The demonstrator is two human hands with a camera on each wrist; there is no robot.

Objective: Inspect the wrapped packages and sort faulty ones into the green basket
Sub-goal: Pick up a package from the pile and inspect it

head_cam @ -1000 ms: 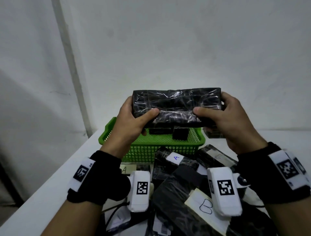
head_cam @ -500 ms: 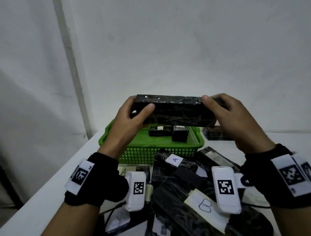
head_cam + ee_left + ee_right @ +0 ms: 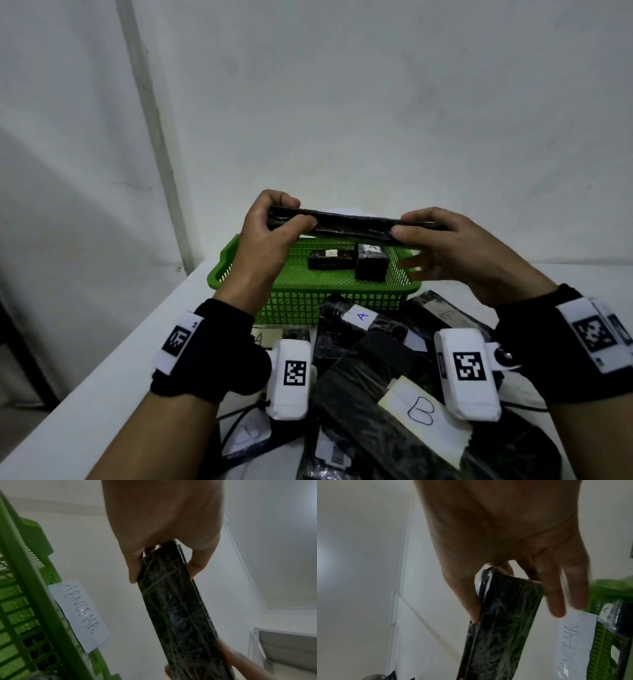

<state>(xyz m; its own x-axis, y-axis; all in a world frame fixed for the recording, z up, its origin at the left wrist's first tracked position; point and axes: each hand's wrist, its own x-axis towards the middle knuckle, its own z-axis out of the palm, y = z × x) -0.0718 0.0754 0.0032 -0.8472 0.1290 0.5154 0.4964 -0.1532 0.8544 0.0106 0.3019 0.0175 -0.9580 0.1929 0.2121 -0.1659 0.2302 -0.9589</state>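
I hold a long flat black package [image 3: 352, 224] wrapped in clear film, level and edge-on above the green basket [image 3: 236, 263]. My left hand [image 3: 274, 222] grips its left end, thumb in front and fingers behind. My right hand [image 3: 421, 228] pinches its right end between thumb and fingers. In the left wrist view the package [image 3: 176, 608] runs away from my left hand [image 3: 163, 555]; in the right wrist view the package [image 3: 501, 622] sits under my right hand [image 3: 513, 582]. Two small black packages [image 3: 346, 262] lie inside the basket.
A paper label reading ABNORMAL [image 3: 80, 614] is stuck on the basket's wall. Several black wrapped packages with A and B labels [image 3: 418, 411] are piled on the white table [image 3: 113, 370] in front of the basket. A white wall stands close behind.
The package has been tipped from showing its broad face to lying flat and edge-on. Both hands have stayed on its ends and come slightly lower over the basket.
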